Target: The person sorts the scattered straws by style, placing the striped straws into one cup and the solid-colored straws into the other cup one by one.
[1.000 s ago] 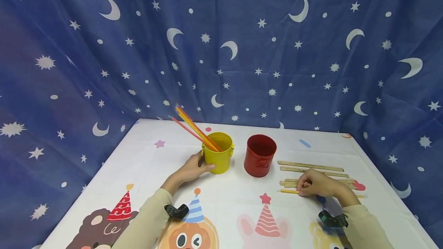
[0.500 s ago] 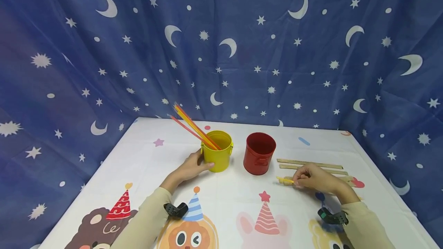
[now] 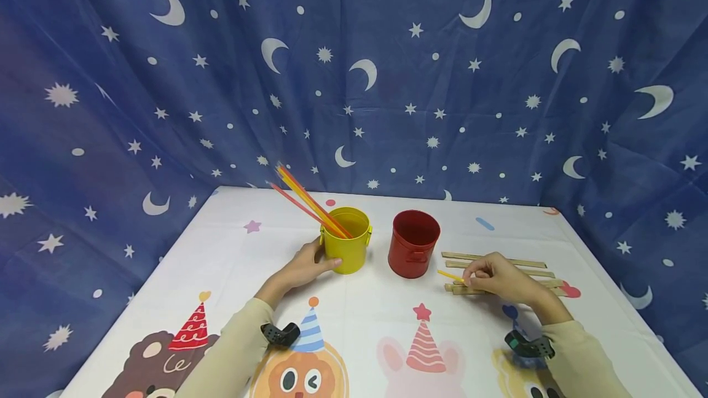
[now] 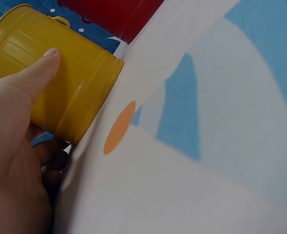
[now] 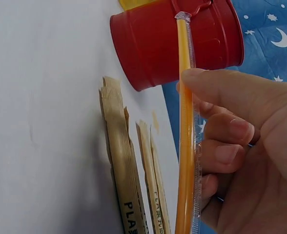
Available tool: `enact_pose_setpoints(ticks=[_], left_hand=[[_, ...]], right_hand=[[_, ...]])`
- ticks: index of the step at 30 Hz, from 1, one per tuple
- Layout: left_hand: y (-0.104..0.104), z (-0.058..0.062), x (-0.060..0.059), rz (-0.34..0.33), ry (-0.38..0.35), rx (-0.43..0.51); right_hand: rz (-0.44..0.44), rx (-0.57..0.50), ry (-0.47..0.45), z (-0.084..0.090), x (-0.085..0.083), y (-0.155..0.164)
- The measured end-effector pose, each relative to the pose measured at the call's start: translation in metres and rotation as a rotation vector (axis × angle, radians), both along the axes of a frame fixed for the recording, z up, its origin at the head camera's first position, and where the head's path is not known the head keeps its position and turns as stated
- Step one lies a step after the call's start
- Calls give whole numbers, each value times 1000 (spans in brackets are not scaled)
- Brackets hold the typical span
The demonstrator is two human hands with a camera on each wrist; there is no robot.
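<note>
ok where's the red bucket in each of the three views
Head: the red bucket stands at centre, right of the yellow bucket.
Left wrist: only a strip of it shows at the top edge, beyond the yellow bucket.
Right wrist: it fills the top centre, behind the yellow straw.
Shared landmark: the yellow bucket, also a sliver at the right wrist's top edge.

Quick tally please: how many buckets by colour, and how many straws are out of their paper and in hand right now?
Yellow bucket: 1, left hand holds it
Red bucket: 1
Yellow straw pinched in right hand: 1
Coloured straws standing in the yellow bucket: several, too bunched to count
Paper-wrapped straws on the table: several, overlapping, exact count unclear
Total surely counted: 3
</note>
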State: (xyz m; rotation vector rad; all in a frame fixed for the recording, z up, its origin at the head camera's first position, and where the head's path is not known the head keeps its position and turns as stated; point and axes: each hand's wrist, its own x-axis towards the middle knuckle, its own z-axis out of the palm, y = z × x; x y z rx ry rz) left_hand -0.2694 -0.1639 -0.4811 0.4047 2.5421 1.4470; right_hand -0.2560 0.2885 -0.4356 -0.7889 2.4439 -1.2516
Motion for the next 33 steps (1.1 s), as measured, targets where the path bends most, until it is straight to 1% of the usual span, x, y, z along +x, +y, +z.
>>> enact_pose_setpoints(ticks=[4,8,12,15,21,26,33], left_hand=[[0,-1,-1,0,2,5],[1,-2,-1,-5,5,5],[2,-2,-1,-4,7,3],[3,-1,-1,-3,2,-4],[3,-1,-2,3,-18,-7],[3,-1,-1,-4,-5,-8],[2,0,-1,3,0,-4]], right_hand=[[-29,-10,40,0,0,-3],[-80,-42,96,2,1,-8],[-147,-87,158,7,5,-13],[-182,-112,196,13,8,-16],[-212,-170,214,25,16,-22],[-241,-228,215,34,23,-26],[-268,-337,252,43,30,-34]])
